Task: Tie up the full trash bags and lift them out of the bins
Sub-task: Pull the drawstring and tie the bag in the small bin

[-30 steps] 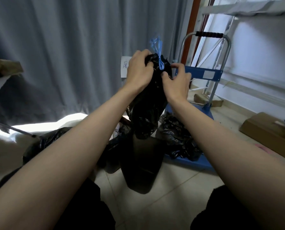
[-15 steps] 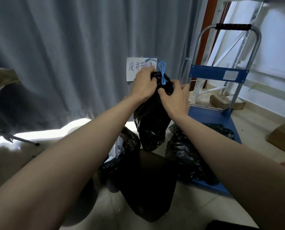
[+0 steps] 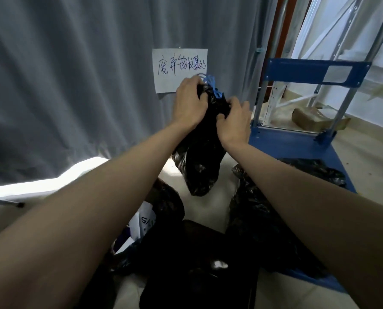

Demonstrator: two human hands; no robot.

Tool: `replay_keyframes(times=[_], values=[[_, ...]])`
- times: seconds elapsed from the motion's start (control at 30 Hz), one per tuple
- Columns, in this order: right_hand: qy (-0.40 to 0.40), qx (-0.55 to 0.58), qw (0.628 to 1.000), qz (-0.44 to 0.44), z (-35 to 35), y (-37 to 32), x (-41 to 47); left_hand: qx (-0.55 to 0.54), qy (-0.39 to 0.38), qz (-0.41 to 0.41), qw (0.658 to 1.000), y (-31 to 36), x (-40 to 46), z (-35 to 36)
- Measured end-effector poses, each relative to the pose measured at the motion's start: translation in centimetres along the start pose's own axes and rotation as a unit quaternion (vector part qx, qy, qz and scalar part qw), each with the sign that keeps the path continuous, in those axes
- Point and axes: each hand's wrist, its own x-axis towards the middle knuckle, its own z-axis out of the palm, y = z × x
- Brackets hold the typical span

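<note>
The black trash bag (image 3: 199, 152), knotted with a blue drawstring (image 3: 211, 85), hung clear above the dark bin (image 3: 199, 264), higher than a second before. Left hand (image 3: 189, 103) and right hand (image 3: 234, 121) both gripped its neck. Beside it, another bag (image 3: 264, 208) lay on the blue cart (image 3: 297, 148).

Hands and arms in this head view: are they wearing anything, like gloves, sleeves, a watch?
Nothing visible. The left hand and right hand are bare, without gloves or rings that I can see. Both forearms are uncovered to the frame's edge: no sleeves, watch or bands.
</note>
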Motion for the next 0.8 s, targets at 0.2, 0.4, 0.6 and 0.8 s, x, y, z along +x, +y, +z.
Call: replay_keyframes(times=[0.2,0.4,0.6,0.8], values=[[-0.002,0.031,0.998,-0.051,5.1,2.7,0.6,0.055,0.011,-0.018,0.998,-5.2,-0.8,2.3],[-0.183,-0.104,0.977,-0.037,10.8,9.8,-2.6,0.204,-0.220,-0.108,0.948,-14.3,-7.4,7.3],[-0.349,-0.139,0.927,0.010,11.3,13.0,-4.6,0.247,-0.450,-0.118,0.850,-16.7,-10.3,9.5],[-0.350,-0.139,0.926,-0.012,6.6,10.8,-4.7,0.291,-0.382,-0.091,0.872,-12.7,-8.3,6.6]])
